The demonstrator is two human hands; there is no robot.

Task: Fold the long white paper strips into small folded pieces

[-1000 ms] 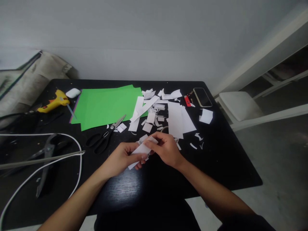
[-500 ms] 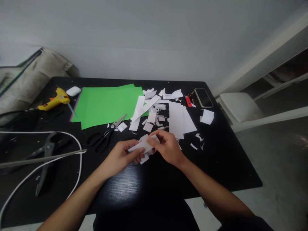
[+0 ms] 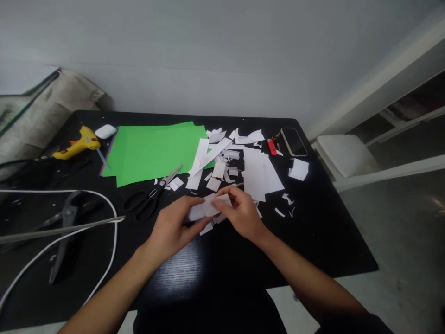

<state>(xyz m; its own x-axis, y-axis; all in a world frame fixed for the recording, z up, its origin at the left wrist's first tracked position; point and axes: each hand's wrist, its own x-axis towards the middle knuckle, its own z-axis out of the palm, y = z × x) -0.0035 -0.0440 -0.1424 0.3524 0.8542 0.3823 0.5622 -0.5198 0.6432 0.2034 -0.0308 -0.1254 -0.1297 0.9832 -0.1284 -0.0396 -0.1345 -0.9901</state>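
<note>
I count my two hands (image 3: 243, 215), at least two green sheets (image 3: 156, 150), one pair of black-handled scissors (image 3: 162, 183), one yellow glue gun (image 3: 84, 141), one phone (image 3: 294, 141), one red lighter (image 3: 271, 147), one white case (image 3: 105, 131) and one worktop (image 3: 313, 246). The white paper pieces (image 3: 254, 174) number over a dozen, overlapping too much for my exact count.

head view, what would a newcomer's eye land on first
Probably the bright green sheets toward the back left of the black table. Next, the left hand and right hand, holding white paper front and center. The yellow glue gun stands out left of the sheets.
</note>
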